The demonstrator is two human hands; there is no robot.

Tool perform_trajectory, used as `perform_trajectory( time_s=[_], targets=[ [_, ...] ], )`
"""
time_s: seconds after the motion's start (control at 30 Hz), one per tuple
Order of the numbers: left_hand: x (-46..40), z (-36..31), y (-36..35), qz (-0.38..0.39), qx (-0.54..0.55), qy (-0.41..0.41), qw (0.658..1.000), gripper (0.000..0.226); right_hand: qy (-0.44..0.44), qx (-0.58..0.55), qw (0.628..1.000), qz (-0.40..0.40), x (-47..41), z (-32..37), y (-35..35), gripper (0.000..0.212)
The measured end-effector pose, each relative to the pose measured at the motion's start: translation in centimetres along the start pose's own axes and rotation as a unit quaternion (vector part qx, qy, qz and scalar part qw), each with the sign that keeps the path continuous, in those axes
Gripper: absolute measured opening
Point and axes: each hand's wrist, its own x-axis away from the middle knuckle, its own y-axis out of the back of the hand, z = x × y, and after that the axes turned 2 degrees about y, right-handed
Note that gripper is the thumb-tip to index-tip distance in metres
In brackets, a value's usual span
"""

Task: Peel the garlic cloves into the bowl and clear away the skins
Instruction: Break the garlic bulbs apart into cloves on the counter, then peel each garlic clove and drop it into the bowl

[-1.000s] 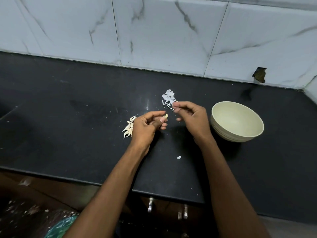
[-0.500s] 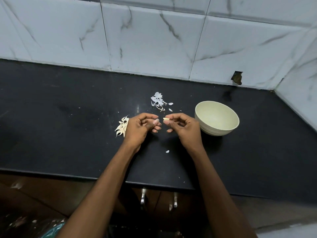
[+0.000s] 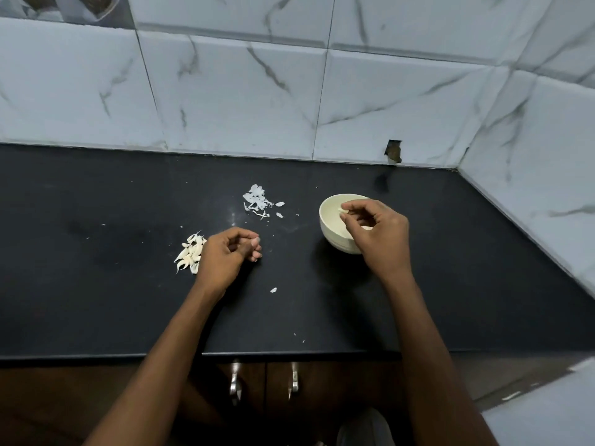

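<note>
Hovering over bowl [image 3: 331, 220], right hand [image 3: 375, 233] pinches clove [image 3: 342, 209]; left hand [image 3: 230, 252] curled, empty. Clove may bounce out toward 9 o'clock.

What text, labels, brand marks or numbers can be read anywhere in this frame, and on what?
None: no readable text shows in the head view.
The bowl, black counter, marbled wall tiles and cabinet handles carry no visible lettering.
The dark patterned tile at top left shows a picture only, too cropped to identify.
</note>
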Motion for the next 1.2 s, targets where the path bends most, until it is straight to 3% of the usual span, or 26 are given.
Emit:
perform_trajectory(
  time_s=[0.1,0.27,0.6,0.77,0.87,1.0,1.2],
  targets=[
    [0.1,-0.1,-0.1,-0.006,-0.001,-0.003,1.0,0.004,0.023,0.066,0.997,0.023,-1.0,-1.4,1.2,0.022],
    [0.0,-0.2,-0.2,-0.007,0.008,0.001,1.0,0.004,-0.014,0.073,0.996,0.044,-1.7,-2.7,2.5,0.035],
    [0.0,-0.1,-0.3,-0.008,0.009,0.001,1.0,0.005,-0.032,-0.01,0.995,-0.097,-1.2,-3.2,4.3,0.019],
    [0.1,-0.1,-0.4,-0.02,0.016,0.0,1.0,0.005,-0.028,-0.09,0.988,-0.12,-0.5,-1.1,2.4,0.018],
    [0.2,-0.6,-0.6,-0.056,0.031,-0.017,0.998,0.005,-0.008,-0.125,0.989,-0.083,0.1,0.9,-0.6,0.016],
    [0.7,-1.5,-0.1,-0.134,0.042,-0.068,0.988,0.009,0.059,-0.117,0.991,0.026,1.1,2.8,-6.1,0.017],
    [2.1,-1.6,4.5,-0.2,-0.058,-0.125,0.97,0.012,0.105,-0.091,0.976,0.167,2.4,4.7,-13.1,0.024]
  ],
)
